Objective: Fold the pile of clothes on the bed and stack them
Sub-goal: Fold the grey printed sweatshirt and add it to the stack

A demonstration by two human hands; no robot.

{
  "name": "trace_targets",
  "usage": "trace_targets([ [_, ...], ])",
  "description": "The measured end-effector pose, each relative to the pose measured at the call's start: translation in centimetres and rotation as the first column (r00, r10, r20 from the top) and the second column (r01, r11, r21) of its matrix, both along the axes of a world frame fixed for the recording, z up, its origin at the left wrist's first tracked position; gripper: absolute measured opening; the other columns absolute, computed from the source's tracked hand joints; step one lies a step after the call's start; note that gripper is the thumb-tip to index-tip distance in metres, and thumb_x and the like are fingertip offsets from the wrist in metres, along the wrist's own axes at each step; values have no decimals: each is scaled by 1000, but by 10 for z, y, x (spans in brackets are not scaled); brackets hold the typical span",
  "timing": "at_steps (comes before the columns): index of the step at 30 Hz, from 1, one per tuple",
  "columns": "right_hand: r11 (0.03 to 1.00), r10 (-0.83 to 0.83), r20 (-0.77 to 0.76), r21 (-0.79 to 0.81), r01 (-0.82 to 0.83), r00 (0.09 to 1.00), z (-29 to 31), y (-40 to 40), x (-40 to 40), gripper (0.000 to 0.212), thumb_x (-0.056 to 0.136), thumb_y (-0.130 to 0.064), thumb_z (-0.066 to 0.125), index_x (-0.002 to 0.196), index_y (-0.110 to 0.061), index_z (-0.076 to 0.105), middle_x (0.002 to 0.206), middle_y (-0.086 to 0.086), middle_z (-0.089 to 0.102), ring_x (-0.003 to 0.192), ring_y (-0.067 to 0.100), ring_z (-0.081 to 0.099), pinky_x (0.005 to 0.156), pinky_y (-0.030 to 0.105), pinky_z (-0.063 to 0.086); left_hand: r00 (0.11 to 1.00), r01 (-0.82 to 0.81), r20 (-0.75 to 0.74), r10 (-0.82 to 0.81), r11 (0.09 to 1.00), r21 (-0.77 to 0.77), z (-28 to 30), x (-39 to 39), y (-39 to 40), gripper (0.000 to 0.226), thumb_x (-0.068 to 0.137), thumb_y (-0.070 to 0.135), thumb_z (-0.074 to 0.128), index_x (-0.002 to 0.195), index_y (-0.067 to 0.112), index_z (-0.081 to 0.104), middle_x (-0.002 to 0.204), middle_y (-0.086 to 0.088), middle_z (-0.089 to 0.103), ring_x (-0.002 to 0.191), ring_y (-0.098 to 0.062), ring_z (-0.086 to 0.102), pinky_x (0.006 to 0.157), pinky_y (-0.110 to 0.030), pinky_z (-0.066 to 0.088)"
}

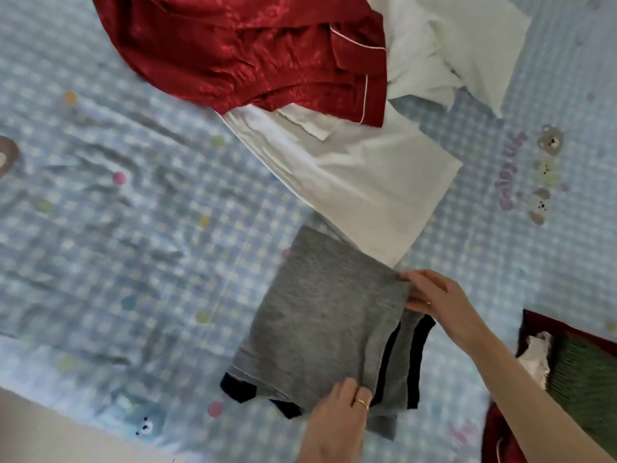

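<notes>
You are midway through folding the grey top (320, 315), which lies flat on the bed sheet (117, 228) with its dark-trimmed edges showing at the near and right sides. Your right hand (437, 302) pinches the far right corner of the grey top, thumb over the cloth and fingers under it. Your left hand (337, 419) rests on the near edge of the grey top with curled fingers; whether it pinches the cloth or only presses it, you cannot tell from here. Just beyond the grey top lies a white garment (364, 182), and beyond that the red satin pyjamas (253, 45), both unfolded. To the right of the grey top sits a small stack with a green piece (584, 379) on top. The next move likely calls for carrying the held side over and squaring the edges.
</notes>
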State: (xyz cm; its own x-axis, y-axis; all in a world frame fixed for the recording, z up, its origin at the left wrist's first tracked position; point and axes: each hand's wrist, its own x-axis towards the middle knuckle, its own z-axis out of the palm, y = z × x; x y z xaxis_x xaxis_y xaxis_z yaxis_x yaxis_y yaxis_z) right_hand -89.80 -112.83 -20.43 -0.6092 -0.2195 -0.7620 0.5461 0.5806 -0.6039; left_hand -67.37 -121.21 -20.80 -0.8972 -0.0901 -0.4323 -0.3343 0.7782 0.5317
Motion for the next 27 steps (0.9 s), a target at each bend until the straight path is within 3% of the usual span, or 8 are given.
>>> trace_targets([
  [3, 992, 89, -182, 103, -71, 979, -16, 12, 4, 5, 88, -12, 64, 93, -11, 64, 81, 5, 63, 76, 21, 64, 76, 37, 57, 1000, 8, -2, -8, 999, 44, -8, 1, 19, 57, 27, 40, 86, 75, 29, 57, 81, 10, 41, 57, -5, 57, 36, -17, 36],
  [7, 991, 73, -306, 130, -34, 949, -27, 31, -2, 14, 87, -7, 61, 84, -21, 60, 73, -5, 57, 61, 17, 53, 60, 33, 44, 991, 19, -136, -10, 998, 63, -9, 0, 48, 38, 49, 35, 76, 79, 27, 53, 84, 7, 33, 61, -8, 56, 36, -19, 38],
  [12, 902, 288, -388, 418, -111, 876, -38, 54, 0, 14, 90, -9, 56, 103, -14, 59, 106, 8, 55, 93, 27, 58, 81, 35, 47, 987, 106, -126, -98, 992, 65, -9, -12, 68, 52, 43, 58, 78, 85, 32, 60, 81, 13, 54, 63, 0, 59, 42, -14, 43],
  [15, 797, 591, -613, 545, -261, 524, -45, 35, 25, 40, 97, -20, 49, 134, -8, 45, 140, 15, 41, 128, 34, 40, 106, 44, 35, 952, -62, -298, 75, 997, 53, -18, -18, 51, 42, 80, 41, 56, 111, 17, 67, 109, -2, 69, 102, -14, 60, 76, -26, 53],
  [17, 605, 774, -603, 612, -509, 194, -56, 14, 46, 51, 99, -33, 39, 146, -15, 32, 154, 7, 27, 142, 26, 24, 115, 46, 21, 964, -157, -226, 140, 986, -60, -31, -22, 24, 52, 90, 35, 42, 133, 7, 50, 139, -13, 50, 132, -24, 40, 103, -37, 36],
  [19, 439, 855, -517, 678, -590, 43, -72, 13, 46, 56, 98, -41, 35, 149, -19, 25, 156, 3, 18, 144, 24, 20, 115, 51, 22, 979, -198, -80, 186, 960, -197, -41, -18, -10, 58, 93, 40, 32, 137, 5, 45, 146, -17, 38, 137, -29, 34, 109, -43, 24],
  [24, 572, 801, -401, 733, -369, 444, -83, 46, 5, 60, 100, -45, 21, 147, -8, 29, 154, 12, 27, 142, 28, 25, 115, 49, 21, 894, -411, 36, 446, 852, -324, -55, 43, -68, 73, 98, 52, 10, 133, 1, 50, 137, -26, 47, 123, -41, 49, 105, -46, 27],
  [27, 548, 836, -433, 692, -471, 336, -73, 39, 7, 60, 95, -47, 28, 133, -5, 49, 124, 13, 59, 111, 31, 57, 92, 44, 46, 751, -617, 108, 651, 751, -233, -53, 43, -81, 61, 93, 43, 48, 138, 2, 44, 122, -21, 58, 106, -43, 57, 87, -51, 46],
])
